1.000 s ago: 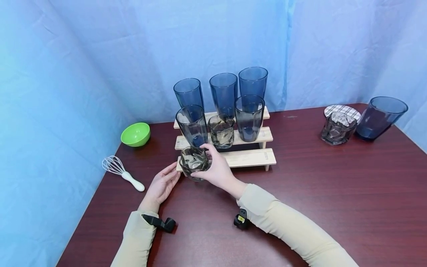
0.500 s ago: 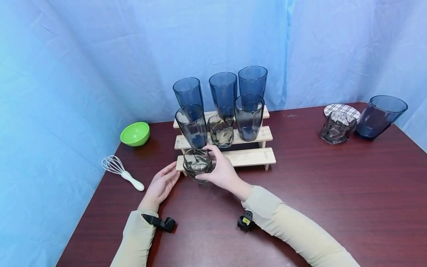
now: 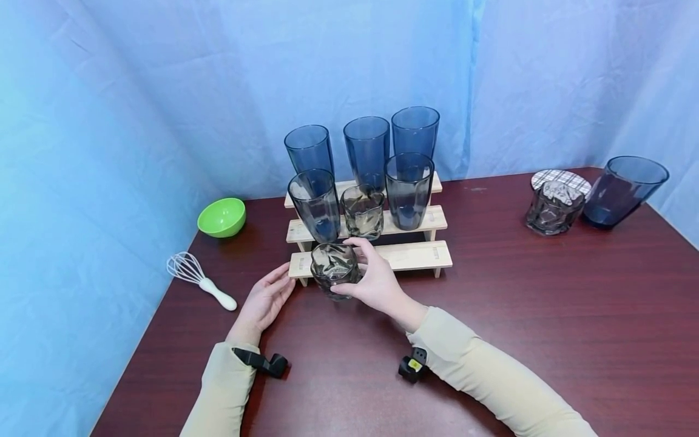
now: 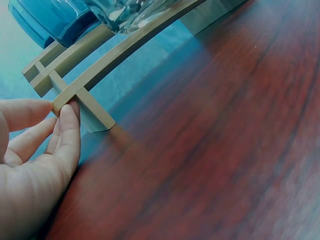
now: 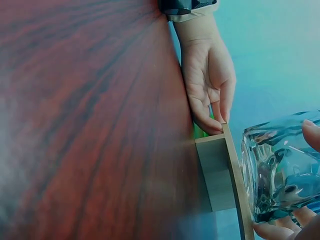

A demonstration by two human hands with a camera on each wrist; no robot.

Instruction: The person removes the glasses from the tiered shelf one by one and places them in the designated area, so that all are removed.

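A three-step wooden display rack (image 3: pixel 417 256) stands in the middle of the table. At the left end of its lowest step, my left hand (image 3: pixel 266 303) pinches the board (image 4: pixel 70 90) between thumb and fingers. My right hand (image 3: pixel 379 285) grips a short smoky glass tumbler (image 3: pixel 330 266), thumb at the front and fingers behind, right at the top of that lowest step. In the right wrist view the tumbler (image 5: pixel 280 170) sits close against the board. On the middle step, a similar short tumbler (image 3: pixel 364 218) stands between two tall glasses (image 3: pixel 315 209).
Several tall blue glasses (image 3: pixel 367 149) line the top step. To the left are a green bowl (image 3: pixel 222 218) and a white whisk (image 3: pixel 213 291). At the right stand another short tumbler (image 3: pixel 553 212), a checked round coaster (image 3: pixel 568 178) and a tall blue glass (image 3: pixel 619 194).
My right hand has shifted the short tumbler rightward along the lowest step, baring the step's left end. The left hand keeps its place on the rack.
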